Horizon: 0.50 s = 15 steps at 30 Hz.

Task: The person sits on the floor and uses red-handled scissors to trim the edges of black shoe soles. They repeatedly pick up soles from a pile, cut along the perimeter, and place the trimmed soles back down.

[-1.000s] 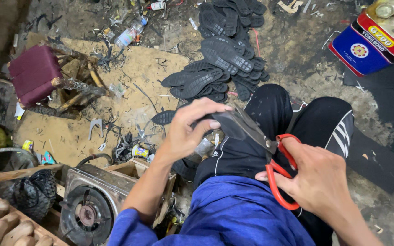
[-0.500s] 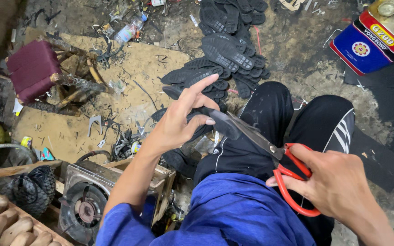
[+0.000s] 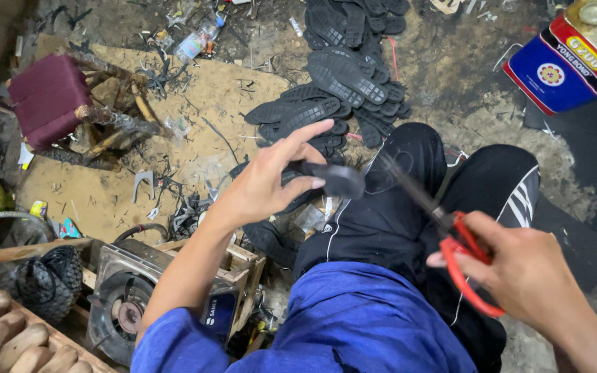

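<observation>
My left hand (image 3: 267, 181) is raised above my lap and grips a black rubber shoe sole (image 3: 336, 178) by one end, thumb under, fingers partly spread. My right hand (image 3: 530, 276) holds red-handled scissors (image 3: 450, 238) low on the right, the dark blades pointing up-left toward the sole, a short gap from it. Both are over my black trousers (image 3: 395, 214) and blue shirt (image 3: 374, 324).
A heap of black soles (image 3: 343, 83) lies on the dirt floor ahead. A maroon stool (image 3: 48, 97) lies tipped at left. A blue and red can (image 3: 568, 52) stands at top right. A small fan heater (image 3: 126, 297) and wooden shoe lasts (image 3: 1, 342) sit at lower left.
My left hand lifted off my knee and raised the sole, fingers spreading. The scissors in my right hand moved down and right, away from the sole.
</observation>
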### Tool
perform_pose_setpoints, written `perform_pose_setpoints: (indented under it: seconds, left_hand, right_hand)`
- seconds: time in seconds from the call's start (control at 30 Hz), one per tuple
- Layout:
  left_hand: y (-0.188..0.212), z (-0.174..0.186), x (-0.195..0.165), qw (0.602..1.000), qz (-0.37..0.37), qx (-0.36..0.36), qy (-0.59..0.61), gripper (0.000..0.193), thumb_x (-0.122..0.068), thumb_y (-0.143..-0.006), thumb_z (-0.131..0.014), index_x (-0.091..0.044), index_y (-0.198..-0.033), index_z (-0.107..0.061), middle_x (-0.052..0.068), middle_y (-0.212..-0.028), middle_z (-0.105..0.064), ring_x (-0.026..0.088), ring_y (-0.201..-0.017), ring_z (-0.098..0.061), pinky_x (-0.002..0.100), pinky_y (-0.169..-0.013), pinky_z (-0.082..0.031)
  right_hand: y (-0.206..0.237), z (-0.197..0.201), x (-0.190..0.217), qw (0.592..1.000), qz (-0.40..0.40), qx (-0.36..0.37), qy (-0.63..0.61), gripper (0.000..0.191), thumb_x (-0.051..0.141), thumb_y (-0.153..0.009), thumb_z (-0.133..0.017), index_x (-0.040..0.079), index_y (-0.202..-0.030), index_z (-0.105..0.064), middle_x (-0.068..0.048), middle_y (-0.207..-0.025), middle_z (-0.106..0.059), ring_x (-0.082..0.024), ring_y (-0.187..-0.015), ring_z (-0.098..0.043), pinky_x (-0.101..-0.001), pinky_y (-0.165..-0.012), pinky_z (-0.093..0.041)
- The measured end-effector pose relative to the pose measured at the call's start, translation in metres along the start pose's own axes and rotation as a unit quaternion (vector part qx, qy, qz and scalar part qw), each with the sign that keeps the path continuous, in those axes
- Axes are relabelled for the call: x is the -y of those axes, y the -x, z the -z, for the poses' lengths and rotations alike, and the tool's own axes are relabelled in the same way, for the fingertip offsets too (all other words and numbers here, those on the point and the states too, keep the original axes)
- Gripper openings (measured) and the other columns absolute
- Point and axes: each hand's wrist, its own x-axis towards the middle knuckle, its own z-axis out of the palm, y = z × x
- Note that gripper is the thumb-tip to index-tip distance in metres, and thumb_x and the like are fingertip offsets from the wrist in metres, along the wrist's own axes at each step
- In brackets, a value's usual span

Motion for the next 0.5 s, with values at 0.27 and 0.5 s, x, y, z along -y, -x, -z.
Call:
perform_pose_setpoints:
  seconds: [0.27,0.5]
  left_hand:
    - [-0.005,-0.009,0.016,0.778,-0.032,-0.448,0.440,0.041,0.006,-0.100,-0.069,0.004,-0.136,-0.050,0.015,-0.117,-0.069,0.026,-0.108,-0.069,0.042,-0.101,-0.058]
    - [0.002,-0.068,-0.001,0.746,0.052,-0.210,0.630,0.059,0.005,-0.099,-0.068,-0.007,-0.150,-0.041,0.017,-0.125,-0.067,0.027,-0.115,-0.069,0.044,-0.104,-0.057]
  right_hand:
    - [0.002,-0.040,-0.013,0.969,-0.077,-0.093,-0.216,0.023,0.018,-0.083,-0.080,0.002,-0.089,-0.065,-0.002,-0.055,-0.053,-0.007,-0.052,-0.042,-0.0292,-0.047,-0.035]
    - [-0.004,-0.069,-0.010,0.959,-0.095,-0.062,-0.261,0.017,0.017,-0.088,-0.074,0.003,-0.091,-0.066,-0.005,-0.052,-0.053,-0.008,-0.048,-0.042,-0.0292,-0.047,-0.034]
